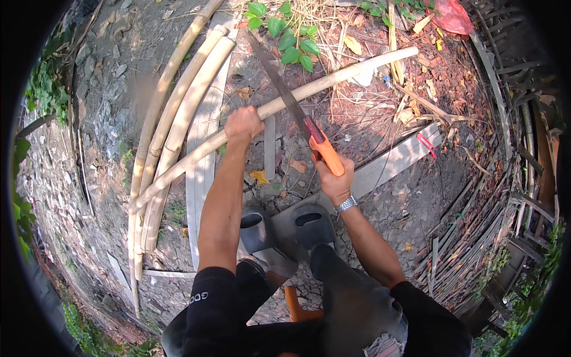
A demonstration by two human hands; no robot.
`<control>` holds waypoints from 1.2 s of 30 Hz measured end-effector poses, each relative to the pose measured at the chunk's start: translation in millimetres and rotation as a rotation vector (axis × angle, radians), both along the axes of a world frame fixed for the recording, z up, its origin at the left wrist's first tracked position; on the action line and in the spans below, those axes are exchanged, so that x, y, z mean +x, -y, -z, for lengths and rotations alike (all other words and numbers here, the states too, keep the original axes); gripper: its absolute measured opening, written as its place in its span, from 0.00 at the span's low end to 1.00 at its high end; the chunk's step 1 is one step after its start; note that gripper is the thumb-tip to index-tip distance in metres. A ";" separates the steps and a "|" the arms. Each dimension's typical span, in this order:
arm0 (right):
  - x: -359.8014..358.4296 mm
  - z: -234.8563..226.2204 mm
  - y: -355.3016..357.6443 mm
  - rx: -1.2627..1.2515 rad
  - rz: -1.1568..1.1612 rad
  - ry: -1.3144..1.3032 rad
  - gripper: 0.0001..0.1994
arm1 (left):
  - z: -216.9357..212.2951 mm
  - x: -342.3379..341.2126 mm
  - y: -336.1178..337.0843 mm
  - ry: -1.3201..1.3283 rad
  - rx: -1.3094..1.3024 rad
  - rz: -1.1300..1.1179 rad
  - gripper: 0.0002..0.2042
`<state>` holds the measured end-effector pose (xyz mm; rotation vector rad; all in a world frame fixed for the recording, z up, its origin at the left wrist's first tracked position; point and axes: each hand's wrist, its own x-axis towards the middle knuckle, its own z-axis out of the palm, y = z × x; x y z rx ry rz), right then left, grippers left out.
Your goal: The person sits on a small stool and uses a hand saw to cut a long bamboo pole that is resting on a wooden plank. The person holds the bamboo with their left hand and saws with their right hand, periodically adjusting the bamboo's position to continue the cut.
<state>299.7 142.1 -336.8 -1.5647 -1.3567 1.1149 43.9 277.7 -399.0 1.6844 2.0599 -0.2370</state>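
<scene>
Over bare dirt, bamboo pole runs lower-left to upper-right.

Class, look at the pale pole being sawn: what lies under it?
Under the pole lie grey planks, three more poles and bare dirt. The left hand and saw cover the spot beneath them.

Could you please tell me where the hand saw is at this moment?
In the head view, centre: the right hand grips the saw, its blade crossing the bamboo pole beside the left hand.
</scene>
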 end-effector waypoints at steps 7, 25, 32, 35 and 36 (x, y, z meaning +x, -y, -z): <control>60.9 -65.7 129.4 -0.178 -0.157 0.154 0.04 | -7.6 -9.4 5.8 -0.021 -0.004 -0.049 0.15; 46.9 -34.7 64.4 -0.153 -0.037 0.041 0.05 | -7.0 2.8 6.3 -0.046 -0.007 -0.028 0.14; 18.3 -17.8 27.0 -0.049 -0.073 0.090 0.07 | -5.8 -4.7 -7.1 -0.058 0.028 -0.006 0.13; 74.1 -48.3 125.1 -0.105 -0.156 0.155 0.23 | 3.9 -16.4 -4.4 -0.062 0.040 -0.019 0.13; 87.5 -49.8 141.5 -0.095 -0.130 0.158 0.27 | 2.1 -7.9 -7.7 -0.054 0.042 -0.004 0.13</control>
